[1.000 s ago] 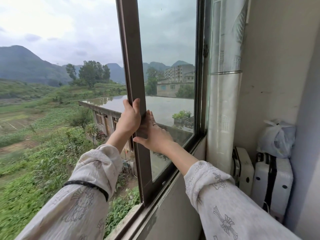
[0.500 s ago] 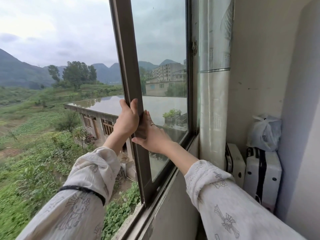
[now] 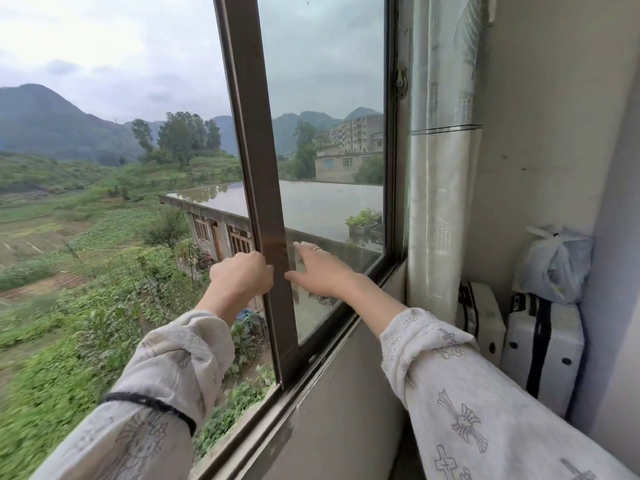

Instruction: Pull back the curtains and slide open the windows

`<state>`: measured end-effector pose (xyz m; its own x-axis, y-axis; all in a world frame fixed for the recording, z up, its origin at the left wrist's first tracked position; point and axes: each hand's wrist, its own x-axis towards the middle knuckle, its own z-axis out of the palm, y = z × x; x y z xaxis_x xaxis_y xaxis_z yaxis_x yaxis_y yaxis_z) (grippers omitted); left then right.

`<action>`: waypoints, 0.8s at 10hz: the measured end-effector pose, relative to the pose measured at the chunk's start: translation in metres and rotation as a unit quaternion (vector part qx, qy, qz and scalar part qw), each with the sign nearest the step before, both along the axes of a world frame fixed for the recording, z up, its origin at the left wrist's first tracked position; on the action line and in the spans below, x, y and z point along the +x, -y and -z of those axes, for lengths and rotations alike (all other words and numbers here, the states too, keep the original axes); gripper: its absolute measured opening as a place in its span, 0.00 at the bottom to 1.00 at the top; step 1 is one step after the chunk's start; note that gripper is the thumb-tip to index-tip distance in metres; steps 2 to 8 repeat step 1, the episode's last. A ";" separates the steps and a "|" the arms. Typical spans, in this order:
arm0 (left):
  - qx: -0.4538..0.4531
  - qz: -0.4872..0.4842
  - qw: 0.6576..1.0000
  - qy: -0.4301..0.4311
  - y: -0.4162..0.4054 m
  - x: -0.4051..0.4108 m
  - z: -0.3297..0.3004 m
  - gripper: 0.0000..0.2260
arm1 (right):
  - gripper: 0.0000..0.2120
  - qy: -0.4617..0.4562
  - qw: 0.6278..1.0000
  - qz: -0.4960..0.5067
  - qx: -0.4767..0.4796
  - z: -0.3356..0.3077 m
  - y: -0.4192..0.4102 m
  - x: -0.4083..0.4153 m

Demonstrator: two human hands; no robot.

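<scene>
Curled around the outer edge of the window frame (image 3: 266,188), the left hand (image 3: 240,277) is closed on the brown upright, fingers wrapped out of sight behind it. The right hand (image 3: 320,270) is spread flat against the glass (image 3: 325,98) just beside the same upright, fingers apart and gripping nothing; one ring (image 3: 316,248) is seen on a finger.

One sliding pane is in view, set in a dark brown metal frame, its glass tinted and reflecting sky. It is stood at the right half of the opening, with the left half open to the outside. One small latch (image 3: 401,83) is fixed on the frame at the pane's right side.

One curtain (image 3: 441,168), pale and sheer with a thin dark line across it, is gathered into a narrow column against the wall (image 3: 540,116) just right of the window.

Two sleeves are seen, pale with printed cross shapes, and one black band (image 3: 152,405) is worn around the left sleeve.

Two white suitcases (image 3: 540,344) with black trim are stood in the corner beside the curtain, and one knotted plastic bag (image 3: 552,263) is rested on top of the nearer one.

Outside, green fields (image 3: 69,254), hills and one flat wet roof (image 3: 221,197) are seen.
</scene>
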<state>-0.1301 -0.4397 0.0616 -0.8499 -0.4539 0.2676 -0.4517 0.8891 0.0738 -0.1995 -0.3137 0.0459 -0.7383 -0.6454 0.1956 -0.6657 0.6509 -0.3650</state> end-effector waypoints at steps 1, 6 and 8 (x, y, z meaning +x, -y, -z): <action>0.000 0.034 0.997 0.075 -0.018 0.006 0.004 0.17 | 0.27 -0.005 0.999 -0.002 0.054 0.001 -0.029 -0.005; 0.000 0.034 0.997 0.075 -0.018 0.006 0.004 0.17 | 0.27 -0.005 0.999 -0.002 0.054 0.001 -0.029 -0.005; 0.000 0.034 0.997 0.075 -0.018 0.006 0.004 0.17 | 0.27 -0.005 0.999 -0.002 0.054 0.001 -0.029 -0.005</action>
